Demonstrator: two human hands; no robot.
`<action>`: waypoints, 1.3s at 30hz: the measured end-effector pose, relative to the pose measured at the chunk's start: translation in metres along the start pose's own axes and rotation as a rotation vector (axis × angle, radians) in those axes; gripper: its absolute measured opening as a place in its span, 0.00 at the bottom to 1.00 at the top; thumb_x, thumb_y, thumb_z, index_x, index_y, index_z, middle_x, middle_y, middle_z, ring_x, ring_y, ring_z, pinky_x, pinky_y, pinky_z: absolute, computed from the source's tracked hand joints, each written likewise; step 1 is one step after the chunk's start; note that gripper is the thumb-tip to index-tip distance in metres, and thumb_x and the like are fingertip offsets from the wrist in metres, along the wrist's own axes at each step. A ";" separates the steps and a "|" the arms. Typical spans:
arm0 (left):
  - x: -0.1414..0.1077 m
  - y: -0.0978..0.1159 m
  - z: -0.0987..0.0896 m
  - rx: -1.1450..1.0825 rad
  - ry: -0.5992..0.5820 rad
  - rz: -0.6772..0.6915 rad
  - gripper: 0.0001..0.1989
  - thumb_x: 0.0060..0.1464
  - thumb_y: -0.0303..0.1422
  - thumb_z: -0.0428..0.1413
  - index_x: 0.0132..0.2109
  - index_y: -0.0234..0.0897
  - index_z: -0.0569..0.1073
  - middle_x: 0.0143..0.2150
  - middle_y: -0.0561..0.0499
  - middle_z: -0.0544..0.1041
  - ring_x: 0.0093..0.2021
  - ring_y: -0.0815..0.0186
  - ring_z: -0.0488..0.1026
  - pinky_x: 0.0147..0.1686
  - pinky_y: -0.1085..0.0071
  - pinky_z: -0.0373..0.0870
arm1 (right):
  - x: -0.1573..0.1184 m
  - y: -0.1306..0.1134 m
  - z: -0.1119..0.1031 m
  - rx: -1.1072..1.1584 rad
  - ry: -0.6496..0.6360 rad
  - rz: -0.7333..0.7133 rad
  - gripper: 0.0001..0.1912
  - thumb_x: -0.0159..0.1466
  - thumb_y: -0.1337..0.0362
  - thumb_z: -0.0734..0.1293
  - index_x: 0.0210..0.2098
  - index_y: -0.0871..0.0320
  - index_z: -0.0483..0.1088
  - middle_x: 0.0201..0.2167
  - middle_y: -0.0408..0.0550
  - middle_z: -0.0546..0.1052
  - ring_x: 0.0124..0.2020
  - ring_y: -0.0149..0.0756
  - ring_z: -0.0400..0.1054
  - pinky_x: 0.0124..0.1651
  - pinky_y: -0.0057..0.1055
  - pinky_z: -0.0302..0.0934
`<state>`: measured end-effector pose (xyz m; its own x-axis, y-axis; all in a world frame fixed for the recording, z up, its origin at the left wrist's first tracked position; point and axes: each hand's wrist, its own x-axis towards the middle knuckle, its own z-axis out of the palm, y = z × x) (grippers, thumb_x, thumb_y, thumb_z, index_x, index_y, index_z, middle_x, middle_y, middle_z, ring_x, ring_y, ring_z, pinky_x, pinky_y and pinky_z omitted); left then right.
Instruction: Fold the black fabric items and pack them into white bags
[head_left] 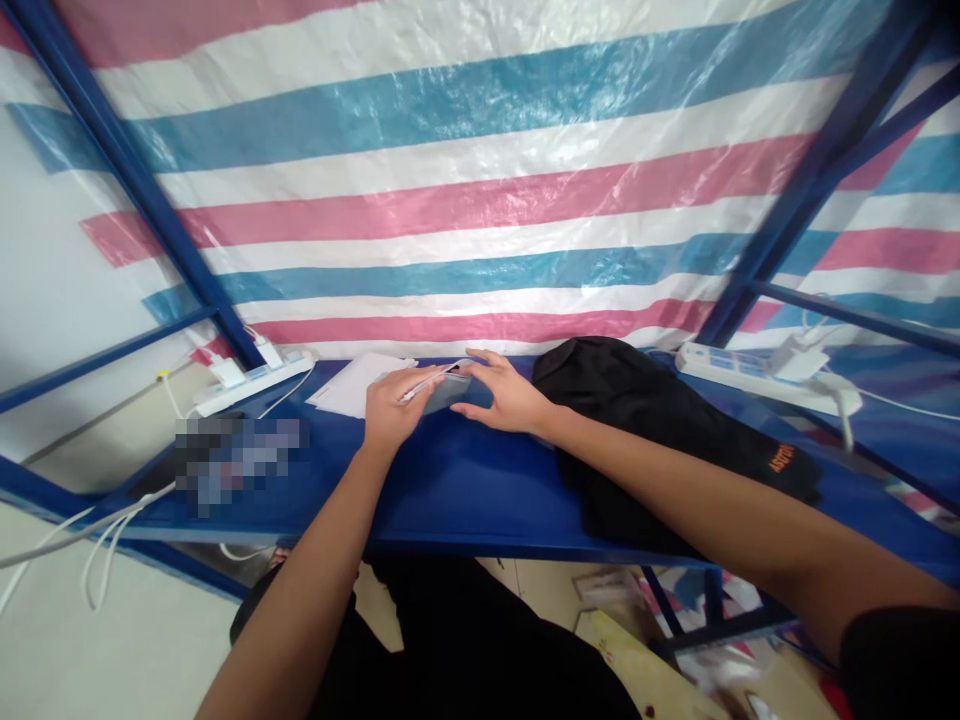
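My left hand [394, 405] is closed around a thin flat item with a white edge and a greyish face [448, 390]; its exact kind is unclear. Above the blue shelf, this item tilts toward me. To its right is my right hand [508, 395], thumb and fingers spread apart, with the fingertips near the item's right end. Whether they touch it I cannot tell. Behind my left hand lie white paper sheets [341, 388] on the blue shelf [480, 490].
Black cloth [622, 400] with orange lettering lies under my right forearm. White power strips with plugs stand at the left [255, 385] and right [765, 378]. A blurred-out patch [240, 460] covers something at left. Blue metal posts and striped sheeting [480, 200] close off the back.
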<state>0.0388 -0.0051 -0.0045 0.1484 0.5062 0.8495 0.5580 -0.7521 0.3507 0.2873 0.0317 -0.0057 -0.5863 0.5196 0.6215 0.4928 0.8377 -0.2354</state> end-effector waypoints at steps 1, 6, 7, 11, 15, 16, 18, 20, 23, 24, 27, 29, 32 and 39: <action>0.000 0.002 0.000 -0.030 -0.005 -0.013 0.09 0.70 0.37 0.62 0.50 0.47 0.88 0.50 0.53 0.89 0.51 0.57 0.87 0.56 0.58 0.83 | 0.000 0.000 0.000 -0.002 -0.008 0.015 0.28 0.69 0.47 0.76 0.62 0.54 0.76 0.62 0.59 0.80 0.77 0.60 0.59 0.76 0.60 0.58; 0.002 0.007 0.003 -0.186 -0.046 -0.140 0.09 0.69 0.39 0.63 0.48 0.46 0.89 0.49 0.53 0.89 0.52 0.55 0.87 0.60 0.57 0.82 | 0.000 0.007 -0.003 -0.001 -0.052 0.008 0.23 0.71 0.50 0.75 0.61 0.52 0.77 0.62 0.54 0.81 0.76 0.61 0.62 0.77 0.63 0.56; 0.002 0.006 0.004 -0.211 -0.051 -0.182 0.10 0.69 0.40 0.63 0.48 0.45 0.89 0.50 0.52 0.89 0.53 0.55 0.86 0.61 0.57 0.81 | 0.000 0.009 -0.004 -0.008 -0.044 -0.007 0.21 0.73 0.52 0.73 0.61 0.52 0.78 0.61 0.52 0.82 0.75 0.60 0.63 0.77 0.63 0.55; 0.004 -0.005 0.007 -0.197 -0.118 -0.235 0.17 0.70 0.44 0.62 0.59 0.42 0.85 0.60 0.48 0.85 0.63 0.52 0.81 0.68 0.54 0.75 | 0.000 0.021 -0.009 -0.119 0.078 -0.022 0.13 0.77 0.62 0.66 0.54 0.54 0.82 0.55 0.52 0.85 0.71 0.57 0.67 0.77 0.63 0.57; 0.002 -0.016 0.010 -0.096 -0.199 -0.161 0.20 0.74 0.44 0.57 0.63 0.41 0.82 0.63 0.45 0.83 0.64 0.52 0.80 0.69 0.54 0.73 | -0.001 0.022 -0.012 -0.228 0.221 0.021 0.14 0.74 0.66 0.68 0.57 0.57 0.81 0.57 0.58 0.83 0.77 0.63 0.58 0.76 0.68 0.56; 0.001 -0.018 0.011 -0.084 -0.219 -0.139 0.20 0.75 0.43 0.55 0.64 0.40 0.82 0.63 0.45 0.83 0.64 0.52 0.80 0.68 0.54 0.74 | -0.001 0.019 -0.012 -0.216 0.241 0.008 0.16 0.74 0.65 0.69 0.59 0.57 0.79 0.59 0.59 0.82 0.78 0.63 0.55 0.76 0.68 0.57; -0.001 -0.021 0.013 -0.068 -0.264 -0.066 0.20 0.77 0.42 0.52 0.65 0.41 0.81 0.63 0.45 0.83 0.65 0.53 0.79 0.68 0.53 0.73 | 0.000 0.008 -0.011 -0.155 0.249 -0.068 0.20 0.74 0.61 0.71 0.64 0.54 0.76 0.62 0.58 0.79 0.78 0.62 0.54 0.76 0.68 0.57; -0.003 -0.022 0.016 -0.054 -0.291 0.018 0.20 0.77 0.39 0.51 0.65 0.42 0.80 0.64 0.44 0.82 0.66 0.53 0.78 0.68 0.51 0.73 | 0.001 -0.004 -0.009 -0.073 0.226 -0.183 0.23 0.74 0.57 0.72 0.66 0.51 0.74 0.65 0.57 0.77 0.78 0.60 0.55 0.76 0.68 0.57; -0.004 -0.019 0.022 -0.031 -0.309 0.101 0.17 0.76 0.36 0.52 0.61 0.42 0.82 0.63 0.43 0.82 0.65 0.53 0.78 0.67 0.51 0.74 | 0.003 -0.015 -0.004 0.044 0.182 -0.299 0.18 0.75 0.59 0.71 0.63 0.48 0.76 0.61 0.54 0.79 0.74 0.57 0.61 0.73 0.65 0.61; -0.004 -0.018 0.024 -0.026 -0.318 0.116 0.17 0.75 0.35 0.53 0.60 0.42 0.83 0.63 0.43 0.83 0.65 0.53 0.78 0.67 0.51 0.74 | 0.003 -0.016 -0.003 0.075 0.176 -0.314 0.16 0.76 0.60 0.70 0.61 0.48 0.77 0.59 0.53 0.81 0.73 0.55 0.63 0.72 0.63 0.63; -0.002 -0.012 0.026 -0.016 -0.335 0.134 0.16 0.74 0.33 0.53 0.60 0.41 0.83 0.61 0.43 0.83 0.65 0.51 0.78 0.67 0.50 0.73 | 0.003 -0.014 0.000 0.114 0.184 -0.317 0.12 0.77 0.63 0.68 0.57 0.49 0.78 0.54 0.53 0.82 0.68 0.52 0.67 0.69 0.60 0.67; -0.001 -0.009 0.027 -0.025 -0.346 0.129 0.18 0.74 0.31 0.52 0.62 0.40 0.81 0.62 0.42 0.83 0.65 0.52 0.77 0.67 0.50 0.73 | 0.003 -0.013 -0.002 0.110 0.184 -0.324 0.10 0.76 0.62 0.70 0.55 0.50 0.78 0.52 0.53 0.81 0.67 0.52 0.67 0.68 0.59 0.68; -0.001 -0.009 0.026 -0.049 -0.368 0.132 0.19 0.74 0.30 0.50 0.63 0.40 0.80 0.63 0.42 0.82 0.66 0.52 0.76 0.67 0.51 0.73 | 0.003 -0.016 -0.005 0.084 0.142 -0.360 0.09 0.76 0.61 0.71 0.54 0.51 0.78 0.51 0.54 0.81 0.65 0.52 0.68 0.67 0.57 0.68; -0.002 -0.011 0.027 -0.030 -0.374 0.152 0.21 0.77 0.32 0.46 0.66 0.40 0.78 0.67 0.42 0.79 0.68 0.52 0.75 0.68 0.50 0.72 | 0.006 -0.021 -0.011 -0.072 0.096 -0.404 0.10 0.78 0.63 0.65 0.54 0.55 0.78 0.51 0.55 0.80 0.62 0.51 0.68 0.66 0.55 0.67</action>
<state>0.0545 0.0130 -0.0206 0.5174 0.5026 0.6926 0.4837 -0.8394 0.2478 0.2805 0.0155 0.0106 -0.6809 0.1308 0.7206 0.2808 0.9553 0.0920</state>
